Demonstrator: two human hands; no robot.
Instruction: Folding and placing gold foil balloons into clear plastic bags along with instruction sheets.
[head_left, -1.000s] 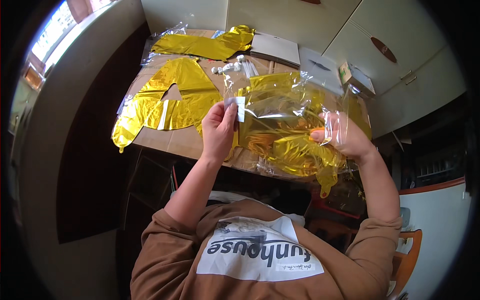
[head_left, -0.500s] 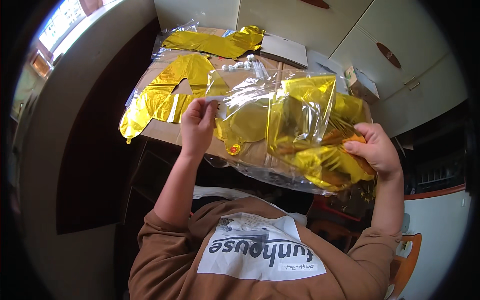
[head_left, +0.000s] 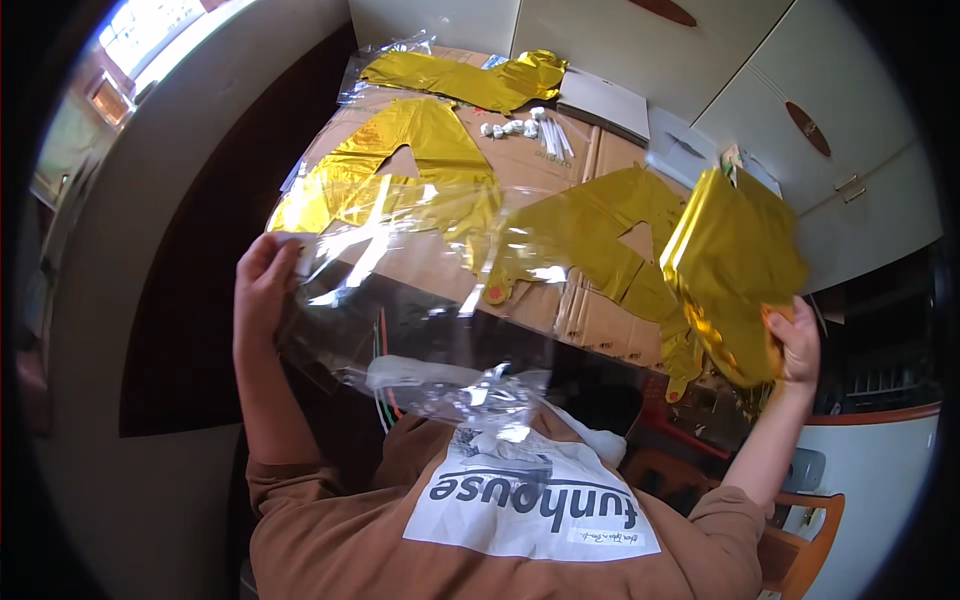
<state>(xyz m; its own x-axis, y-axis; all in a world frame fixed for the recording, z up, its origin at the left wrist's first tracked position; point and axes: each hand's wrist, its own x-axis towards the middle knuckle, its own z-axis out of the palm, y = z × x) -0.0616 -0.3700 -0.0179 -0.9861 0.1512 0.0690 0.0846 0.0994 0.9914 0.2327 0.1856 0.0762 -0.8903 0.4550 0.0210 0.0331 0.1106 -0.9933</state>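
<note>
My left hand [head_left: 263, 285] pinches the white-tabbed end of a clear plastic bag [head_left: 385, 255], which hangs stretched and see-through above the near table edge. Well to the right, my right hand [head_left: 796, 342] grips a folded gold foil balloon [head_left: 735, 255], held up apart from the bag. Two flat gold foil balloons shaped like a letter A lie side by side: the left one [head_left: 440, 130] is partly seen through the bag, and the right one [head_left: 590, 225] reaches over the near edge. Another flat gold foil balloon [head_left: 450, 85] lies at the back.
Flattened cardboard [head_left: 520, 165] covers the table. Small white pieces and sticks [head_left: 540, 130] lie near a white flat box [head_left: 603, 105] at the back. Cabinets [head_left: 740, 55] stand behind, and a wooden chair [head_left: 815, 545] is at lower right.
My hands have moved apart, left hand leftward and right hand slightly right. The folded foil balloon has come out of the clear bag, which now looks empty.
</note>
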